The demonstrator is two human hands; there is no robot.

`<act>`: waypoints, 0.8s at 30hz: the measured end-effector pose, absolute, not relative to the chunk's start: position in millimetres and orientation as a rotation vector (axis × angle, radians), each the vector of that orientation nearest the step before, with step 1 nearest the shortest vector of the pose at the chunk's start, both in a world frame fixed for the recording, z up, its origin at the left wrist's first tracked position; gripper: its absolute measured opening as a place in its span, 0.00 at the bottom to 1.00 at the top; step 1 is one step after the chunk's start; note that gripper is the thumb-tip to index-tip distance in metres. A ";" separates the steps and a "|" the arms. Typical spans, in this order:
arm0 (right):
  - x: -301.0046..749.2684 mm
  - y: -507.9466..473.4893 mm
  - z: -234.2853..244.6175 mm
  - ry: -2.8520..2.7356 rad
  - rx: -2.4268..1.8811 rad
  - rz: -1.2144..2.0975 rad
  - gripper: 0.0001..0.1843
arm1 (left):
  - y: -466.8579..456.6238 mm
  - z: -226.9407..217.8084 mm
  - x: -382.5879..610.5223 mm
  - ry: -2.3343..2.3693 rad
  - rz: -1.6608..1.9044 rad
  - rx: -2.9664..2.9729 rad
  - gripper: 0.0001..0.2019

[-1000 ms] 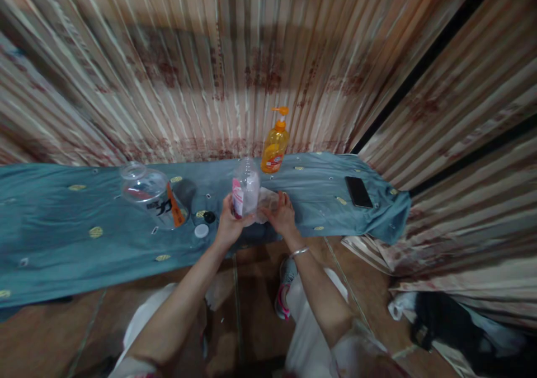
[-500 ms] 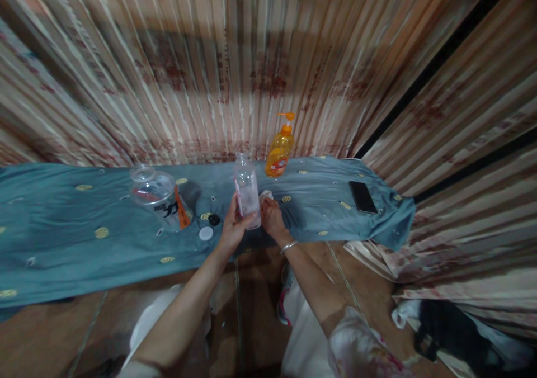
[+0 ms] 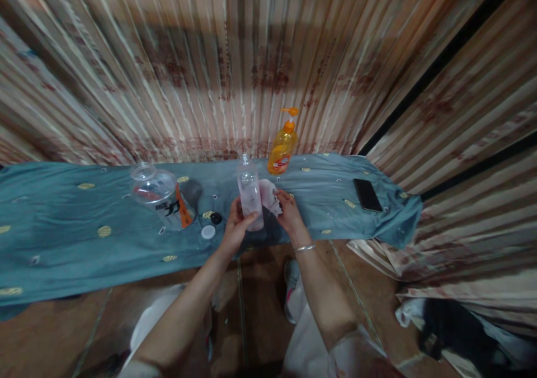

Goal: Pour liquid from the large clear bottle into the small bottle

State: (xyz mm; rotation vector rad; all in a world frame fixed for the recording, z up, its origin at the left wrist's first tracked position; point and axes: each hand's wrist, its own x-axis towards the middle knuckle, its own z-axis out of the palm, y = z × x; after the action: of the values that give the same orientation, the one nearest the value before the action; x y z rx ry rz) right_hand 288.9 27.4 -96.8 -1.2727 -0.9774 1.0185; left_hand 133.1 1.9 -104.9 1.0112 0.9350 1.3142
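Observation:
My left hand (image 3: pixel 235 226) is wrapped round a small clear plastic bottle (image 3: pixel 249 190), held upright with no cap, above the front edge of the blue-clothed table (image 3: pixel 62 238). My right hand (image 3: pixel 288 210) pinches a pinkish-white label (image 3: pixel 268 195) that hangs off the bottle's right side. A silver bangle sits on my right wrist.
A big clear jar (image 3: pixel 161 198) with an orange and black label lies tilted to the left. A white cap (image 3: pixel 207 232) and a black cap (image 3: pixel 216 218) lie beside it. An orange pump bottle (image 3: pixel 282 147) stands at the back. A black phone (image 3: pixel 367 194) lies at the right. Striped curtains hang behind.
The label has come away from the bottle to the right in my right hand. The bottle has been turned, so its pink print no longer faces left.

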 end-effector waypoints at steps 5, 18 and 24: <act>272.1 13.2 -77.8 -0.853 -1.055 1.239 0.21 | 2.4 -100.6 135.8 0.957 1.314 1.063 0.36; 290.7 12.2 -69.0 -0.819 -1.114 1.188 0.15 | 0.2 -104.2 134.7 0.982 1.193 1.126 0.26; 311.3 15.9 -56.7 -0.574 -0.991 1.118 0.14 | -14.0 -93.0 145.8 0.864 1.071 1.109 0.30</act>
State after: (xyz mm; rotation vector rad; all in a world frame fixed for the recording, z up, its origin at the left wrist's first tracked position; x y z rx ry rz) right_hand 311.3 15.9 -56.7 -0.9911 -0.5742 1.1183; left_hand 145.8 -14.0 -93.0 1.1094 0.8640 1.0707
